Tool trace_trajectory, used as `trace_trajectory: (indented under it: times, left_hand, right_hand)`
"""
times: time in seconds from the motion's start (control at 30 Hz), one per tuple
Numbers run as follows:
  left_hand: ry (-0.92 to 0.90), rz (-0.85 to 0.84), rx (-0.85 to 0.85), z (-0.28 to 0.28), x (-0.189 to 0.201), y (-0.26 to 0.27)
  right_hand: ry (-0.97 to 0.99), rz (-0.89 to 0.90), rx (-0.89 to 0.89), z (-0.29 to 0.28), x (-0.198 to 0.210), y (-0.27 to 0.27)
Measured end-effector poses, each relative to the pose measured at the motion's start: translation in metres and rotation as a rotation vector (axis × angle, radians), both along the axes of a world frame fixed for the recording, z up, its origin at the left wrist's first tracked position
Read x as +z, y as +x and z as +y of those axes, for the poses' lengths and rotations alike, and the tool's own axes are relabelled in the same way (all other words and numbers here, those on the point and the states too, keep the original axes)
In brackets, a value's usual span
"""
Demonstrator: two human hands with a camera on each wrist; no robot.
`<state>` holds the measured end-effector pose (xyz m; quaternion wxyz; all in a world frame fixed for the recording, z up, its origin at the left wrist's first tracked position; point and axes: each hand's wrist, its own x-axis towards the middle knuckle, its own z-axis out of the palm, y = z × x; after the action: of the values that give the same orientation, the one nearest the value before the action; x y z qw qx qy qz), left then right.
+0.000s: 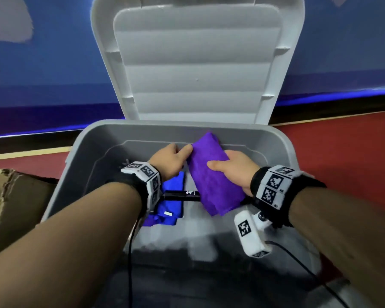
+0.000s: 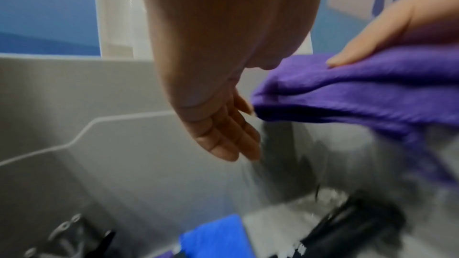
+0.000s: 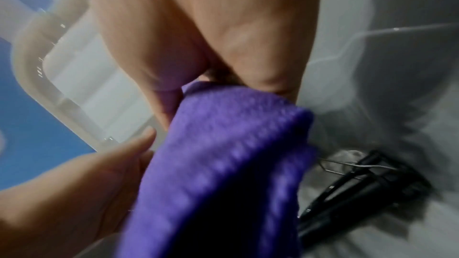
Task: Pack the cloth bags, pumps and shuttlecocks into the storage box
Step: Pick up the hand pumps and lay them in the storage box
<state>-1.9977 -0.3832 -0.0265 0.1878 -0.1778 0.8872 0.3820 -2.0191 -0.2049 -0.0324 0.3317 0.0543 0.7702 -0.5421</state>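
1. The grey storage box [image 1: 80, 152] sits in front of the person with its ribbed lid [image 1: 197, 63] standing upright at 12 o'clock.
2. The right hand [image 1: 233, 167] grips a folded purple cloth bag [image 1: 211, 181] above the box interior — thumb across the top face, fingers under its edge at 3 o'clock.
3. The left hand [image 1: 171, 158] meets the same bag at its 10 o'clock corner; the thumb lies on the fabric, and in the left wrist view the fingers [image 2: 223, 136] hang straight and relaxed, one fingertip just touching the bag's edge.
4. The bag is tilted, its far end toward 12 o'clock and its near end toward 5 o'clock, held off the box floor.
5. On the floor beneath it lies a black pump [image 1: 180, 195], pointing from 9 to 3 o'clock — partly hidden by the bag.
6. A blue cloth bag [image 1: 172, 205] lies on the floor at 7 o'clock from the purple one, under the left wrist.
7. A brown cardboard box [image 1: 13, 196] stands outside at 9 o'clock.
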Motion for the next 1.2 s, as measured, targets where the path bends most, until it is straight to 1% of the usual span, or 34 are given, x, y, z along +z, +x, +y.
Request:
trace_trajectory:
  times: [0.1,0.13,0.17,0.23,0.3,0.37,0.43,0.53,0.6,0.7,0.77,0.83,0.9,0.97,1.07,1.13,1.2]
  left_hand:
    - [-0.383,-0.177,-0.413,-0.015,-0.054,0.001]
    - [-0.451,-0.203,-0.503,-0.015,-0.07,0.005]
    - [-0.475,-0.201,-0.566,-0.015,-0.087,0.009]
    - [-0.461,-0.207,-0.638,-0.009,-0.116,0.02]
    - [-0.487,-0.24,-0.682,-0.001,-0.137,0.031]
    - [-0.572,-0.245,-0.704,0.002,-0.147,0.038]
    - [-0.614,-0.241,-0.707,0.0,-0.152,0.037]
    - [-0.562,-0.338,-0.747,-0.011,-0.151,0.034]
    - [-0.532,-0.387,-0.819,-0.016,-0.148,0.038]
    - [-0.54,-0.353,-0.926,-0.016,-0.14,0.045]
    - [-0.494,-0.367,-0.983,-0.014,-0.132,0.047]
    - [-0.437,-0.45,-1.03,-0.012,-0.124,0.049]
    - [-0.395,-0.502,-1.046,-0.014,-0.116,0.051]
    - [-0.343,-0.516,-1.041,-0.02,-0.11,0.053]
    - [-0.238,-0.546,-1.031,-0.033,-0.107,0.052]
    - [-0.15,-0.575,-1.008,-0.042,-0.107,0.048]
    - [-0.079,-0.61,-0.964,-0.049,-0.108,0.043]
  right_hand:
    - [0.258,0.04,0.064,0.001,-0.029,0.0]
    - [0.329,0.045,0.082,0.002,-0.038,0.003]
    - [0.382,0.038,0.092,0.002,-0.046,0.004]
    - [0.454,0.016,0.126,0.006,-0.06,0.01]
    - [0.505,0.003,0.142,0.01,-0.07,0.014]
    - [0.504,0.006,0.125,0.013,-0.075,0.018]
    - [0.469,0.024,0.068,0.013,-0.074,0.02]
    - [0.446,0.063,-0.001,0.011,-0.074,0.016]
    - [0.406,0.062,-0.053,0.009,-0.073,0.012]
    - [0.348,0.039,-0.113,0.005,-0.075,0.003]
    - [0.331,0.001,-0.096,0.001,-0.078,0.0]
    - [0.296,-0.069,-0.07,-0.006,-0.081,0.0]
    - [0.23,-0.13,-0.092,-0.017,-0.084,0.001]
    - [0.144,-0.172,-0.129,-0.03,-0.088,0.002]
    - [0.089,-0.19,-0.14,-0.046,-0.097,0.003]
    - [0.106,-0.217,-0.119,-0.051,-0.113,0.005]
    - [0.289,-0.266,-0.017,-0.051,-0.126,0.013]
